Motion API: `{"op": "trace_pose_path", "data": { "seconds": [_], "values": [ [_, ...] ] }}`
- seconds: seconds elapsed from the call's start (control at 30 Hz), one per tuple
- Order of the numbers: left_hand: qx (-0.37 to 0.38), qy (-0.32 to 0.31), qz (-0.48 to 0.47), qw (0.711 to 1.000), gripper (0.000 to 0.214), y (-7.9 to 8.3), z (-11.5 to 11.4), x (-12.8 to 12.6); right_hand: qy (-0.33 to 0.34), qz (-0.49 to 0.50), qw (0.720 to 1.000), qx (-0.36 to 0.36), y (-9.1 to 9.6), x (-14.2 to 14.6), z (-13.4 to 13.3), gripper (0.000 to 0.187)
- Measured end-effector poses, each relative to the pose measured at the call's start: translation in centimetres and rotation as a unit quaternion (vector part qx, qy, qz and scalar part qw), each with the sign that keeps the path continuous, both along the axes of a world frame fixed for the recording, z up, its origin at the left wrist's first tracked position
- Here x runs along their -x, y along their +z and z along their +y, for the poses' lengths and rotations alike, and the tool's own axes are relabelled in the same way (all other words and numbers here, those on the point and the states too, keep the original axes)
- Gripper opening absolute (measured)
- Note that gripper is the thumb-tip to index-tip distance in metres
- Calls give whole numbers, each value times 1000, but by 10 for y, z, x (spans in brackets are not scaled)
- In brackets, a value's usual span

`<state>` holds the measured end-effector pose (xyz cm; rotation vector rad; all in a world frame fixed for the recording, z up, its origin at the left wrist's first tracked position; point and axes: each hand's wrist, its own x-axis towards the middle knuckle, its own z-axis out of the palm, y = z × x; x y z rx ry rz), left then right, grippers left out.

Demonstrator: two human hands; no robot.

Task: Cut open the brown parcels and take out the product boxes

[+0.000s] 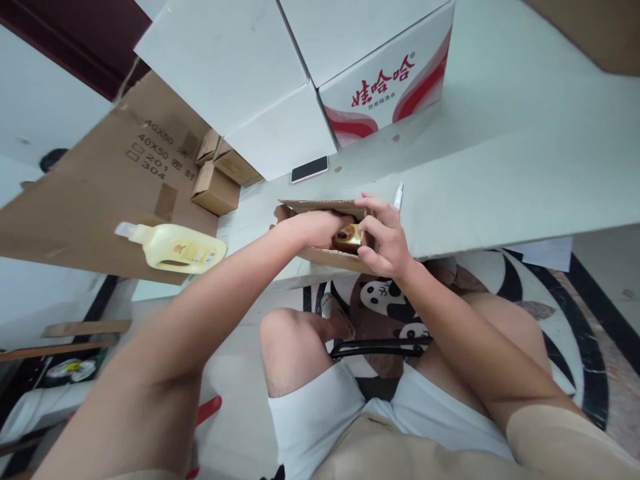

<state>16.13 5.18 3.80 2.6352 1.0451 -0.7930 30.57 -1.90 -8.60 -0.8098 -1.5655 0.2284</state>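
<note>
A small open cardboard box (320,256) stands at the table's near edge with its flaps up. My left hand (323,229) reaches down into it, and its fingertips are hidden inside. Right beside those fingers lies a shiny gold item (350,238) with a dark round spot; its kind does not show clearly. My right hand (384,237) is at the box's right end, fingers curved and apart, with some fingertips over the rim and others near the gold item. Whether my left fingers grip anything cannot be seen.
On the pale table (500,173) stand large white cartons (385,93), a phone (309,169) and a white tube or pen (399,196). To the left are a yellow bottle (185,248), small brown boxes (216,189) and a large printed cardboard sheet (115,180).
</note>
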Motion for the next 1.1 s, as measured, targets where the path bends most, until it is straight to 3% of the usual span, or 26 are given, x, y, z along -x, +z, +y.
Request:
{"op": "trace_pose_path", "data": {
  "seconds": [0.07, 0.13, 0.23, 0.3, 0.37, 0.47, 0.53, 0.63, 0.73, 0.83, 0.93, 1.0, 1.1],
  "values": [
    [-17, 12, 41, 999, 35, 9, 2, 4, 26, -9, 1000, -5, -2, 0, 3, 54],
    [-44, 30, 25, 998, 31, 26, 6, 14, 34, -25, 999, -1, -3, -1, 5, 54],
    [-99, 88, -110, 985, 38, 60, 7, 41, -3, -46, 999, 19, -3, 0, 6, 46],
    [-128, 139, -243, 952, 46, 77, 4, 63, -34, -51, 997, 40, -1, 2, 5, 42],
    [-142, 185, -416, 879, 52, 84, -2, 83, -58, -54, 995, 63, 2, 5, 3, 41],
    [-145, 266, -643, 704, 51, 72, -9, 101, -98, -60, 990, 85, 5, 4, 5, 38],
    [-128, 345, -709, 602, 49, 55, -10, 107, -130, -60, 985, 101, 5, -6, 12, 37],
    [-78, 456, -726, 508, 53, 24, -8, 111, -188, -46, 973, 127, 5, -36, 30, 39],
    [-22, 528, -716, 457, 52, -10, -10, 109, -256, -31, 956, 137, 9, -68, 42, 45],
    [31, 567, -688, 453, 48, -37, -18, 104, -302, -11, 947, 111, 18, -80, 35, 57],
    [81, 564, -661, 488, 46, -51, -24, 100, -240, -16, 968, 74, 24, -61, 11, 52],
    [159, 546, -613, 548, 47, -53, -24, 99, -130, -43, 987, 85, 21, -38, -7, 46],
    [340, 460, -423, 703, 49, -44, -21, 93, 25, -70, 979, 189, 9, -7, -22, 62]
  ]
}}
